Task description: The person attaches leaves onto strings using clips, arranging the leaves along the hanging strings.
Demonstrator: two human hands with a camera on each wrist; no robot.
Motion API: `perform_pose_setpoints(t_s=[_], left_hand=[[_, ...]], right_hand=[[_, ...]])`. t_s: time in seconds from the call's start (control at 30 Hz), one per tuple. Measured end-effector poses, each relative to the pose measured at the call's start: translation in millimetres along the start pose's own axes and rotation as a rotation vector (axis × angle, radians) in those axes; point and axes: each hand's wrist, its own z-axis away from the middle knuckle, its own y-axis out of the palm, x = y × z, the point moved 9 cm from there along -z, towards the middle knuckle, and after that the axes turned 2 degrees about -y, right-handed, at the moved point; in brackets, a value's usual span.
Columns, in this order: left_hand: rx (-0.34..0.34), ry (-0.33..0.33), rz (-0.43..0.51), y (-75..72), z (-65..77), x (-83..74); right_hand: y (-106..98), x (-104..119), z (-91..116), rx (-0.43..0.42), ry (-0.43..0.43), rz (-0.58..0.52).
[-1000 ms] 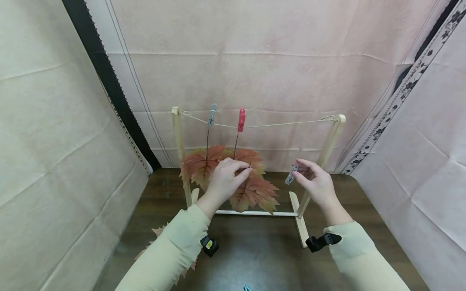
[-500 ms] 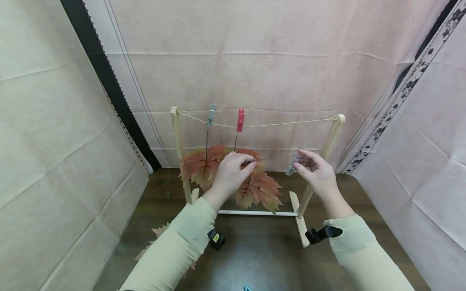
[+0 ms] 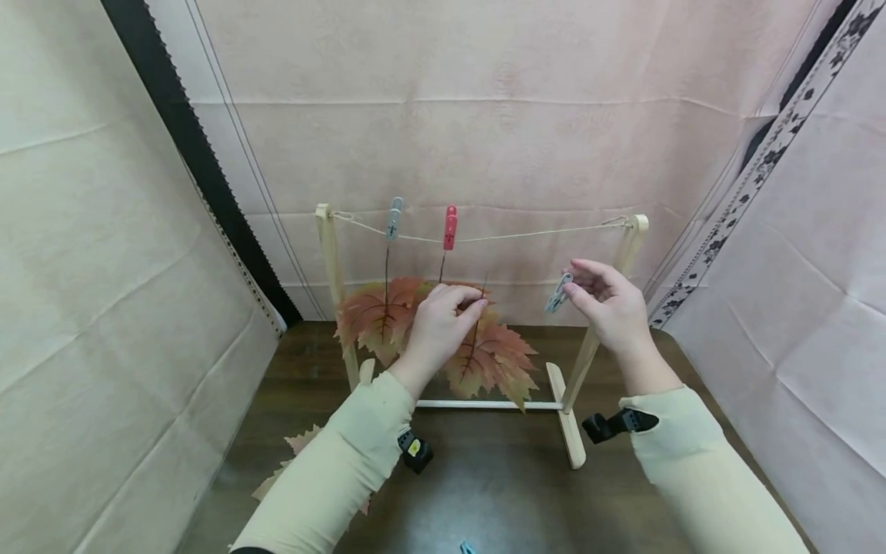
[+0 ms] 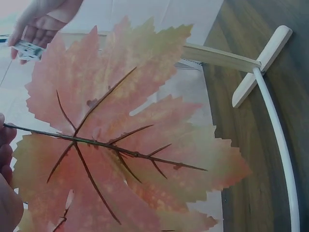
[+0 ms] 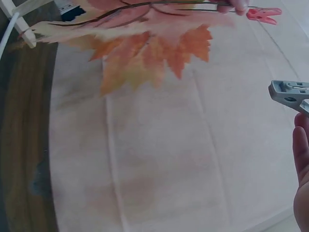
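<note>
My left hand (image 3: 446,323) pinches the thin dark stem of an artificial maple leaf (image 3: 493,358), which hangs below the fingers in front of the stand. In the left wrist view that leaf (image 4: 145,145) fills the middle, red-orange with yellowish edges and dark veins. A grey-blue clothespin (image 3: 558,293) is pinched between thumb and fingers of my right hand (image 3: 609,308), to the right of the leaf and below the string (image 3: 533,233). On the string, a grey-blue clothespin (image 3: 394,218) and a red clothespin (image 3: 450,228) each grip the stem of another leaf (image 3: 381,312), partly hidden by my left hand.
The string runs between two wooden posts (image 3: 331,258) of a stand with a white crossbar (image 3: 491,404). Another leaf (image 3: 303,440) lies on the dark table (image 3: 498,477), partly under my left sleeve. A blue clothespin (image 3: 467,548) shows at the bottom edge. Pale cloth (image 3: 519,154) hangs around.
My left hand has moved slightly up and right with the leaf, its stem tip now standing above the fingers. My right hand has risen with the clothespin towards the string.
</note>
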Motion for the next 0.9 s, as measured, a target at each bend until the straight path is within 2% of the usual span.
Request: perform_pose_setpoints(t_s=[0.13,0.3,0.4,0.67,0.9], left_hand=[[-0.005,-0.036,0.036,-0.6,-2.4,2.9],[-0.008,-0.137,0.169,-3.9,-5.2,6.2],[0.001,-0.164,0.215,-4.0,-7.9,3.6],[-0.009,-0.174,0.215,-1.7,-15.5,0.2],[0.013,-0.150,0.139,2.0,-22.5,-4.4]], right_hand=[[-3.3,11.8,-8.1,-0.015,-0.039,-0.024],[-7.1,22.8,-19.2,-0.029,-0.045,-0.044],[-10.1,28.0,-24.5,-0.042,-0.036,-0.040],[-7.7,41.9,-40.2,-0.018,-0.038,0.094],[-1.9,54.5,-54.3,-0.014,-0.051,-0.009]])
